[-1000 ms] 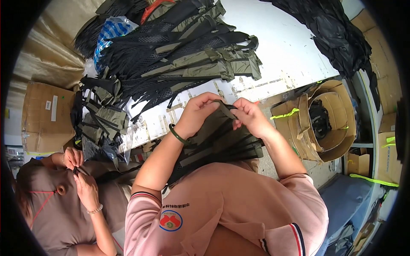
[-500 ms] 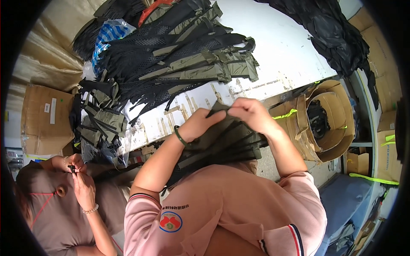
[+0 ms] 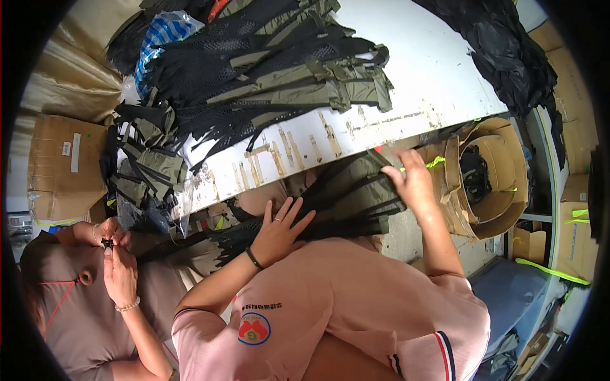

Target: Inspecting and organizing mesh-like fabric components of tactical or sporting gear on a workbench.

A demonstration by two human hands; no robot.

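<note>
My left hand (image 3: 281, 232), fingers spread, lies on a bundle of black mesh and olive fabric pieces (image 3: 346, 193) across my lap, by the table's near edge. To its right my right hand (image 3: 416, 181) is raised over the bundle's right end, thumb and fingers curled. At its fingertips shows something narrow and blurred with a red spot (image 3: 379, 148); its kind cannot be made out. On the white table (image 3: 438, 76) a large pile of similar black mesh and olive pieces (image 3: 298, 82) is spread out.
At left a co-worker's hands (image 3: 117, 254) hold a small black piece. More pieces (image 3: 149, 162) hang over the table's left corner, near a cardboard box (image 3: 68, 168). An open carton (image 3: 508, 209) stands close to my right forearm. Black plastic (image 3: 508, 57) covers the table's far right.
My hands have come apart from the fabric piece they were holding together. The left moved down and spread on the bundle; the right shifted right, where the red spot now shows.
</note>
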